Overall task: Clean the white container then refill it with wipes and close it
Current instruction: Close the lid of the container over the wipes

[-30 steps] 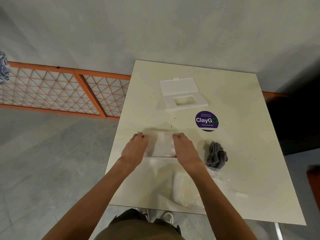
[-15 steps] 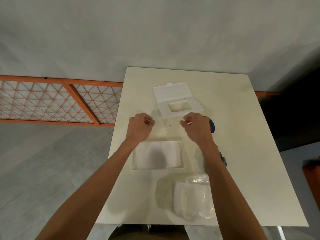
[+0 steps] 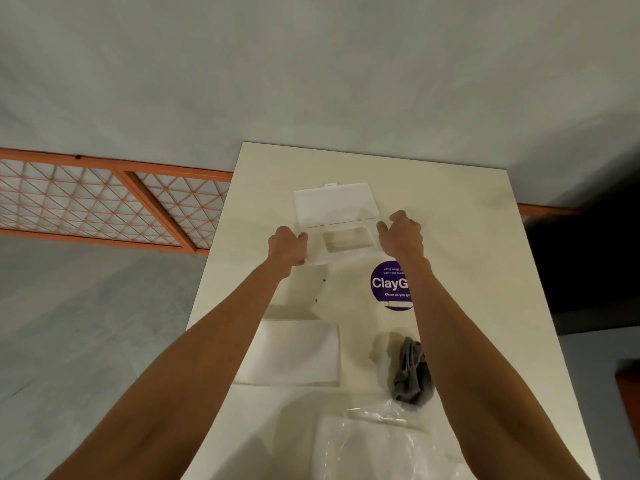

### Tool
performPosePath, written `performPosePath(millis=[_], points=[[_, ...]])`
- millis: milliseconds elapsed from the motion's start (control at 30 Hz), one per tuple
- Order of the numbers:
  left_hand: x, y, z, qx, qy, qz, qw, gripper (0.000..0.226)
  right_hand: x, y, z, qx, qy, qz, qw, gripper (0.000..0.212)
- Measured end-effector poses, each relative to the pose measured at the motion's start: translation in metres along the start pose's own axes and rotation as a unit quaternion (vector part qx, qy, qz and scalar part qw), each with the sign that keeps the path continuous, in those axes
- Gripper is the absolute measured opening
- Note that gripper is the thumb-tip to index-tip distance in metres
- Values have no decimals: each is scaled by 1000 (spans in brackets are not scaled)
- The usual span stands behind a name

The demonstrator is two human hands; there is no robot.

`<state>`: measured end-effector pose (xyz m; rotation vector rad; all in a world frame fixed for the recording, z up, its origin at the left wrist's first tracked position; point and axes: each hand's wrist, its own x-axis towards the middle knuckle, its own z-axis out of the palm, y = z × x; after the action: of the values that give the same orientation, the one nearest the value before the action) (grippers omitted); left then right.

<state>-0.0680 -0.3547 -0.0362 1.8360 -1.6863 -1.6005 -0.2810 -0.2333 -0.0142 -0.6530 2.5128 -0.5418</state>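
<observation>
Left hand (image 3: 289, 244) gripping one lid (image 3: 334, 233); right hand (image 3: 403, 235) open beside it.

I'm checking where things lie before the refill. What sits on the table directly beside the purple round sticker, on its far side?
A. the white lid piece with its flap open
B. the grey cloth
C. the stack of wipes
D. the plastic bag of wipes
A: the white lid piece, flap open, lies just beyond the purple sticker, between both hands.

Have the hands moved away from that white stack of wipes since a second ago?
Yes. Both the left hand and right hand left the wipes and reached forward to the lid.
</observation>
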Motion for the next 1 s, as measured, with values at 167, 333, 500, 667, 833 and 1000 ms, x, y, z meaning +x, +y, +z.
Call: performPosePath(millis=[167,333,500,667,833,1000], points=[[4,6,12,4,12,-17,1000,31,32,11,20,34,-27,4,999,31],[13,-4,13,-8,24,-26,999,31,37,23,33,81,-17,15,996,43],[8,-17,0,-22,27,-3,999,19,-1,23,28,110,-8,3,994,42],[-10,-39,-33,-47,41,30,998,34,-56,21,35,147,25,-23,989,38],[-32,-72,-70,-50,52,65,995,33,-107,16,51,193,36,-40,980,27],[-44,-107,-96,-23,55,71,996,34,-135,12,82,173,12,-56,983,16]])
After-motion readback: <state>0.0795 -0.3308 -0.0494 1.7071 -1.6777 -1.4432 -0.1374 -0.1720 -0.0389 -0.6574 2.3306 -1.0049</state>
